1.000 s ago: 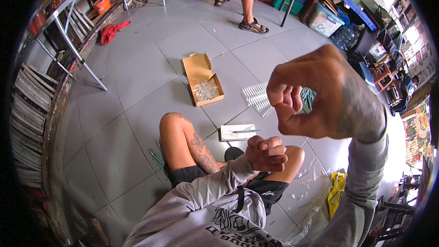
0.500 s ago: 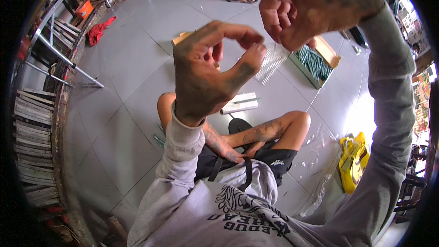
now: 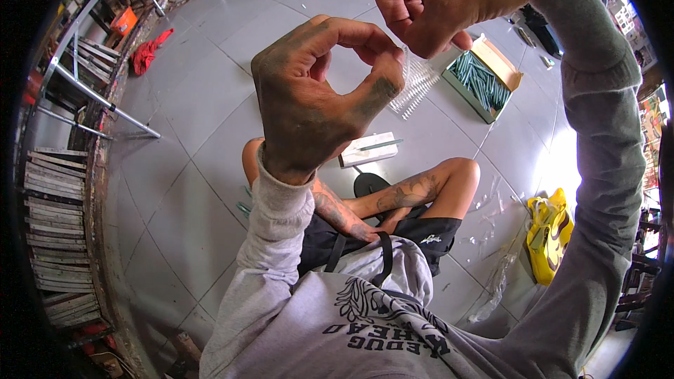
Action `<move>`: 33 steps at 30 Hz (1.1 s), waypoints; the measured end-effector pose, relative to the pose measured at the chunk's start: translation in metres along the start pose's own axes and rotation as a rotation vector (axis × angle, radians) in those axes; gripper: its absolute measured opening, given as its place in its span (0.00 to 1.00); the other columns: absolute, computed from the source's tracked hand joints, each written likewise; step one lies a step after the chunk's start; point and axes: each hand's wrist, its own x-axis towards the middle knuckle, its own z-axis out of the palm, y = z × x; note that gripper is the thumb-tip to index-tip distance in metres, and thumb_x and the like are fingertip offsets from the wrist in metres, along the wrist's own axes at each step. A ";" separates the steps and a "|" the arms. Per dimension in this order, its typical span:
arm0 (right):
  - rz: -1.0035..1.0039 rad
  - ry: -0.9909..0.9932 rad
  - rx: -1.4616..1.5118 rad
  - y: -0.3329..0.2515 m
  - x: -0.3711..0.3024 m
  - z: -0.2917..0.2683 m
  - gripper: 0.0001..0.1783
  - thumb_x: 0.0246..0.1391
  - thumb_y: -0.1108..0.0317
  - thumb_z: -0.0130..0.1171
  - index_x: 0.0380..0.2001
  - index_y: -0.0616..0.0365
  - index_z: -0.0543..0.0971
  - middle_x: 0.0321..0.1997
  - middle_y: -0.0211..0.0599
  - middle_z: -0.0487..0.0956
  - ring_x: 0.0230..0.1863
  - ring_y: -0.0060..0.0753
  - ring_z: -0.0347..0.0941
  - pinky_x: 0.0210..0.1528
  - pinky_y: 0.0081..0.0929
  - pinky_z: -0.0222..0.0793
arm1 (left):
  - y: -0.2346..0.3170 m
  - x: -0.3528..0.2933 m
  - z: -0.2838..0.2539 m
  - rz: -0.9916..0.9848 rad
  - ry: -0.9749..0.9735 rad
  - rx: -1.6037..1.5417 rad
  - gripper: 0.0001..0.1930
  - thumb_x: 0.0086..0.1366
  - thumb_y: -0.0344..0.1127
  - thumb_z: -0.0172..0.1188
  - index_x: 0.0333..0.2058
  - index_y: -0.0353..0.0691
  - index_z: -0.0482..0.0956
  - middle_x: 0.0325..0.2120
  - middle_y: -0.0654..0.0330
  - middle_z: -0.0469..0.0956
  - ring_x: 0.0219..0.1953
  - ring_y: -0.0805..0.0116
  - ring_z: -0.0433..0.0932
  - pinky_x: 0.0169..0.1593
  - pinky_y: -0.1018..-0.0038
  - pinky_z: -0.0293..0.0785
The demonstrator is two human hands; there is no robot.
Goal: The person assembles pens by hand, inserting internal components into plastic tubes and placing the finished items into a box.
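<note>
On the grey tiled floor (image 3: pixel 210 98), sitting cross-legged, holding the left hand (image 3: pixel 302 109) and right hand (image 3: pixel 463 0) high and close together, curling thumbs toward forefingers. Cannot tell of anything pinched in either grip. Seeing the clear ridged tray (image 3: pixel 419 88) beyond the left hand, beside the left corner of the green box (image 3: pixel 463 100) of dark sticks (image 3: pixel 481 83); also a single green stick (image 3: pixel 381 145) across the white block (image 3: pixel 367 158), overhanging its right edge. Probably needing light, even pressure, steadying both wrists.

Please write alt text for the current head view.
A person's curled left hand and right hand are held up close together; whether they grip anything is unclear. On grey floor tiles lie clear ridged plastic and an open box of green sticks.
</note>
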 end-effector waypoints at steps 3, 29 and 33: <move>-0.086 0.033 -0.003 0.011 -0.010 0.001 0.20 0.54 0.57 0.65 0.40 0.67 0.85 0.29 0.44 0.86 0.27 0.30 0.82 0.30 0.32 0.78 | 0.004 0.001 0.005 -0.045 -0.036 -0.052 0.07 0.58 0.29 0.71 0.36 0.37 0.85 0.24 0.71 0.78 0.23 0.88 0.64 0.25 0.84 0.54; -0.226 0.118 0.108 0.021 -0.017 0.012 0.18 0.55 0.57 0.65 0.36 0.64 0.86 0.28 0.40 0.85 0.27 0.29 0.81 0.31 0.28 0.77 | -0.004 0.005 0.015 -0.164 -0.072 -0.136 0.09 0.52 0.28 0.72 0.34 0.36 0.85 0.25 0.71 0.80 0.20 0.91 0.59 0.22 0.86 0.52; -0.143 0.160 0.240 0.032 -0.006 0.024 0.14 0.56 0.60 0.64 0.31 0.61 0.85 0.25 0.35 0.83 0.23 0.23 0.77 0.29 0.26 0.73 | -0.005 0.014 0.010 -0.144 -0.162 -0.129 0.07 0.54 0.26 0.70 0.33 0.36 0.85 0.24 0.73 0.78 0.20 0.91 0.58 0.22 0.87 0.51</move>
